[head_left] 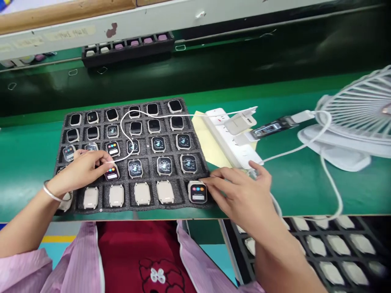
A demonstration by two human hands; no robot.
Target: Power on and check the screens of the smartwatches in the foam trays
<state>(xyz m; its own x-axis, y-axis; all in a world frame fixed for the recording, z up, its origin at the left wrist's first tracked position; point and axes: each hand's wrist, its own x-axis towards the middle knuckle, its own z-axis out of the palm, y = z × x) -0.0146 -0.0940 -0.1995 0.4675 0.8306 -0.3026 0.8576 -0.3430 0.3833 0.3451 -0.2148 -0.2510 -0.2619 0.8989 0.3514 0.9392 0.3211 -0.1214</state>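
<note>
- Left hand is pinching the white cord by a lit watch, left of the middle.
- Right hand is touching another lit watch, lower middle; I can't tell if it's gripping.
- Touching softly, keeping the cord loose, should be best.

A white cable loops over the foam tray, whose near-right corner holds a lit square watch face-up.

Bright light washes across the bench, and we're seeing the watches fairly crisp; the dark panel behind glimmers faintly, right-hand corners sink into shadow, the fan stretches edgeward.
</note>
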